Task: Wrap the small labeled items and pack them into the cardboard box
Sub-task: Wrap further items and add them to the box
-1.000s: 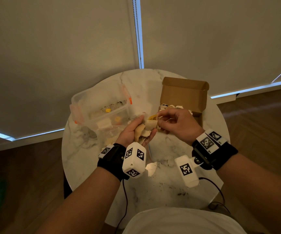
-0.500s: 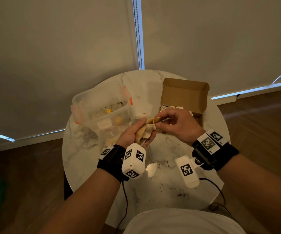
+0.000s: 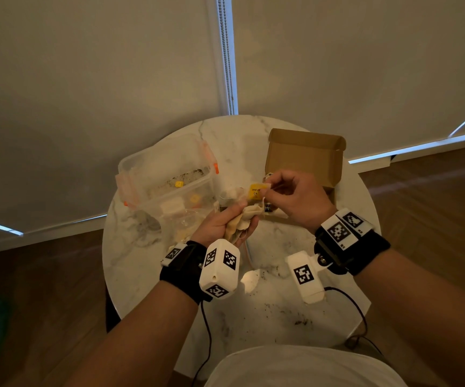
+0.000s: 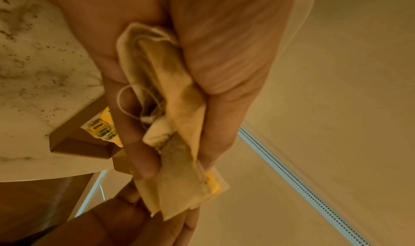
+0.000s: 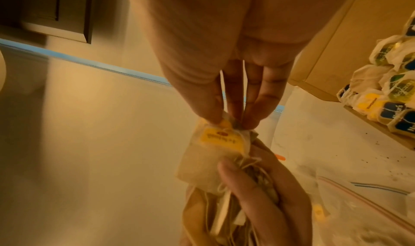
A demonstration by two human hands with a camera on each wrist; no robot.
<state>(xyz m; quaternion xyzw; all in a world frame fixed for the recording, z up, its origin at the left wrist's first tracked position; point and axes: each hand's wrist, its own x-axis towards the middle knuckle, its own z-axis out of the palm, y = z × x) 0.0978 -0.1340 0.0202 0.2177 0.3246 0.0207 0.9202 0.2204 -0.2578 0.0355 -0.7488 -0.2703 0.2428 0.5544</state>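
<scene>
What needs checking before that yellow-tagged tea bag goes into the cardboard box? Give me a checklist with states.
1. Right hand pinches the yellow-tagged tea bag at its top: ok.
2. Left hand holds the bundle of other tea bags: ok.
3. Bag free of the bundle: not ok; its lower end and string sit under the left thumb.
4. String wound round the bag like the packed ones: not ok; loose string shows.
5. Cardboard box open, lid up: ok.
6. Space left among the wrapped bags in the box: cannot tell.
</scene>
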